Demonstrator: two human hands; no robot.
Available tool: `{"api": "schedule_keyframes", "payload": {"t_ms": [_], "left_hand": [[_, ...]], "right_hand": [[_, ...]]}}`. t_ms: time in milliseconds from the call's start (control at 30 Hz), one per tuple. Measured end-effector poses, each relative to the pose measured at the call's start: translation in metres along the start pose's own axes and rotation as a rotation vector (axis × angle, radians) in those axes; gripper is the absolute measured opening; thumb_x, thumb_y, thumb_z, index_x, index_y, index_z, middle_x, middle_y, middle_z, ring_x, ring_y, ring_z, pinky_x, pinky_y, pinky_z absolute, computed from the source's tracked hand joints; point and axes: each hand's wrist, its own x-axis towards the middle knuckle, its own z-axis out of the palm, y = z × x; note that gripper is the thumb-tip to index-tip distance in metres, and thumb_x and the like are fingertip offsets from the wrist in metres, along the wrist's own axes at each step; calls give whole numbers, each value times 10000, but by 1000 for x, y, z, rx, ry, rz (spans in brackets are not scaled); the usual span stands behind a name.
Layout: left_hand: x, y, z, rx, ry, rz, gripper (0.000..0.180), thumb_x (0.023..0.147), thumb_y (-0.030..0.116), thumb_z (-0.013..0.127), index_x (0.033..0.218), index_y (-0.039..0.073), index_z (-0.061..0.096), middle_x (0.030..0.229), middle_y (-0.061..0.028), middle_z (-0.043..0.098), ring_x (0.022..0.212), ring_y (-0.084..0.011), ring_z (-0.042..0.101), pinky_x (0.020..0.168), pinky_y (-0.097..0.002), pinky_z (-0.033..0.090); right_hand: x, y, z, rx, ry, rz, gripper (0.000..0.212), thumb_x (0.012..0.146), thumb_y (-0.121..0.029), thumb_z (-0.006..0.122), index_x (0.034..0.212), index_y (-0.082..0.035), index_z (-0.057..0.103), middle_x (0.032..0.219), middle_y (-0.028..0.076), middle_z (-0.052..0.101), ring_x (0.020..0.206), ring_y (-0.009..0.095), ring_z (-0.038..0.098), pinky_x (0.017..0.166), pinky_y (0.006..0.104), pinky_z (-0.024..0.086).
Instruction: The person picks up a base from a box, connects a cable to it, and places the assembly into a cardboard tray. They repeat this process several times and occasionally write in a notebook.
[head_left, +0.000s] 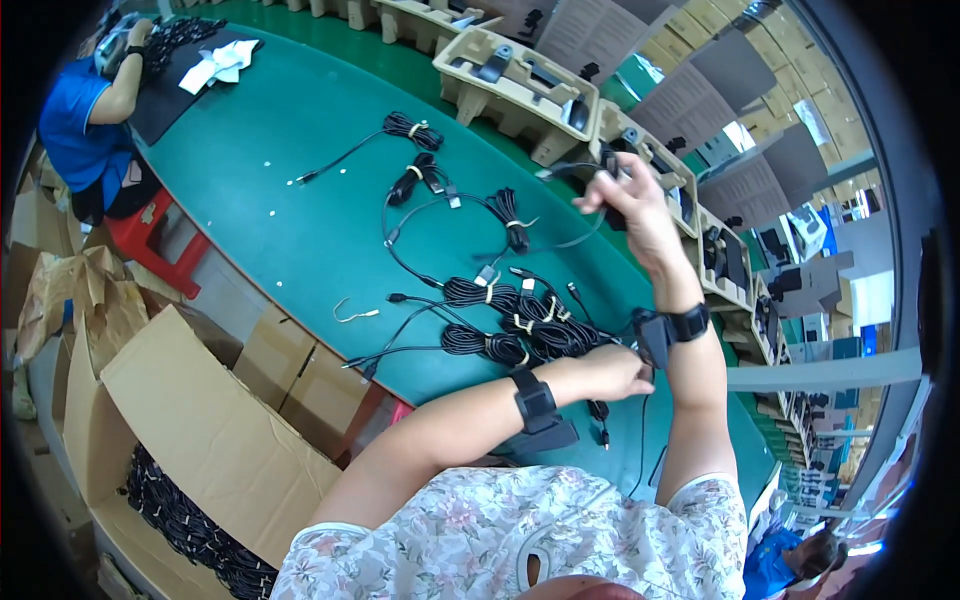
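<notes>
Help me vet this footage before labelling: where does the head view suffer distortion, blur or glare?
In the head view, fisheye distortion bows the green table and the corners go black; in that view, too, the cable trailing from the right hand looks smeared, probably by motion; a pale patch at far right looks washed out.

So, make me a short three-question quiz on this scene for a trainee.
1. True or false: the table has a red top.
2. The open cardboard box at lower left holds: A) coiled black cables; B) computer mice; C) white cloths.
3. Fill in: the hand holding up a loose cable is the person's ____ one.

Key: 1. False, it is green. 2. A. 3. Right.
</notes>
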Motion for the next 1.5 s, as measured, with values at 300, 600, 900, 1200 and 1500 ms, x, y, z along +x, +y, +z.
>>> {"api": "schedule_keyframes", "payload": {"t_ms": [300,600,900,1200,1500], "left_hand": [[5,-16,-24,-1349,391,135,429,866,250,603,1178,18,422,783,-33,555,513,-88,522,405,-179,352],[7,-2,20,-1038,393,5,255,887,91,549,1124,34,475,1000,-109,562,805,-150,607,672,-237,504],[5,-11,10,-825,398,5,380,870,9,515,1228,28,389,1116,-125,511,905,-163,595,763,-265,500],[10,-21,17,-678,310,-81,305,850,-29,500,1145,24,442,1053,-120,521,816,-151,602,672,-250,498],[6,-22,19,-590,271,-129,285,866,-9,506,1143,23,451,1068,-108,546,840,-143,605,696,-244,486]], "right_hand": [[-120,3,-65,224,294,-103,181,918,-189,521,1033,-78,436,702,14,464,652,126,508,704,270,473],[-177,41,-40,-875,214,-506,285,874,-185,550,1142,-94,515,983,150,627,863,278,625,729,323,501],[-180,21,-103,-1170,760,-104,272,851,-202,561,1111,-122,552,978,162,620,828,332,617,683,391,488],[-129,39,-205,-1621,861,-98,285,847,-268,558,1041,-60,559,869,159,628,816,317,610,651,399,483],[-113,50,-209,-1695,599,227,222,799,-281,592,834,-65,628,764,123,646,738,277,637,622,384,504]]}}
